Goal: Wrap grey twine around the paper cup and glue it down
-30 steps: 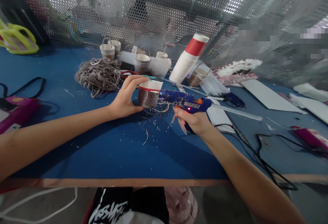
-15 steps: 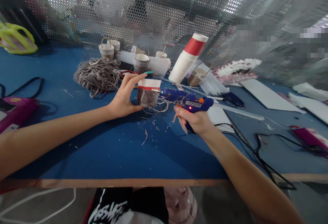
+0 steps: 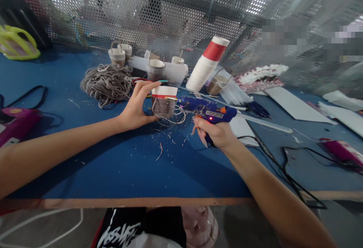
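My left hand (image 3: 138, 104) grips a paper cup (image 3: 163, 104) between thumb and fingers. Grey-brown cord is wound round most of the cup, and a red and white band shows above the cord. In my right hand (image 3: 214, 131) is a blue glue gun (image 3: 201, 106), its metal nozzle pointing left at the cup's side, just below the red band. Whether the tip touches the cord I cannot tell. A red light glows on the gun, and a clear glue stick (image 3: 263, 123) juts from its back. Loose cord (image 3: 181, 117) curls beside the cup.
A heap of grey cord (image 3: 106, 83) lies behind my left hand. Farther back stand several cord-wrapped cups (image 3: 155, 70) with handles and a leaning stack of paper cups (image 3: 205, 64). Black cable (image 3: 272, 157) runs along the right. Cord scraps (image 3: 160, 151) litter the blue table (image 3: 136, 176).
The cup has turned slightly in my left hand, so the wound cord shows differently. The glue gun's nozzle stays at its side, and my right hand has hardly moved.
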`<state>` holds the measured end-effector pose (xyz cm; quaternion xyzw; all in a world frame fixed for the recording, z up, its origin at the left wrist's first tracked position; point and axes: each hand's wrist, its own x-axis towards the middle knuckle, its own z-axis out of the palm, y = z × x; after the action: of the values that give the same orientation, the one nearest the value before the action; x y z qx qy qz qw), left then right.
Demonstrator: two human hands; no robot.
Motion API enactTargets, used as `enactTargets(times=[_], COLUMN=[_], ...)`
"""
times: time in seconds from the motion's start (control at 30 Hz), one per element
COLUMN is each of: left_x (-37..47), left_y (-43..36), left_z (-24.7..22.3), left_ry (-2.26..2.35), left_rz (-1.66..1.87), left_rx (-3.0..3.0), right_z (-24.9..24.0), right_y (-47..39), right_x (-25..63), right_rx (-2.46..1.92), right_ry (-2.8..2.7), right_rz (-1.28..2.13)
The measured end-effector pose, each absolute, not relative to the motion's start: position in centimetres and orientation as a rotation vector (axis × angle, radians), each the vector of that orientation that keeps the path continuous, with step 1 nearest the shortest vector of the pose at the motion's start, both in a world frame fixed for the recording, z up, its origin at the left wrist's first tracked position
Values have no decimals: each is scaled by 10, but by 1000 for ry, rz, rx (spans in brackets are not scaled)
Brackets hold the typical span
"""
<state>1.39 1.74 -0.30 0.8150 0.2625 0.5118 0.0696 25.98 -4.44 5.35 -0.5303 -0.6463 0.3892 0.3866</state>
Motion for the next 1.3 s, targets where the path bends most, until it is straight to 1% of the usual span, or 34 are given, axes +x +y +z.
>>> enactTargets(times=[0.37,0.73,1.3], left_x=[18,16,17], left_y=[19,23,24], left_z=[-6,-11,-10], left_ry=[755,736,656], left_rz=[1584,1543,1579], left_rx=[2365,2273,2250], right_z=[53,54,56], right_y=[-44,-44,-45], right_x=[262,264,266], right_rx=[-1338,-1325,-1314], right_ry=[-1637,-1642,-1648], right_rz=[967,944,920])
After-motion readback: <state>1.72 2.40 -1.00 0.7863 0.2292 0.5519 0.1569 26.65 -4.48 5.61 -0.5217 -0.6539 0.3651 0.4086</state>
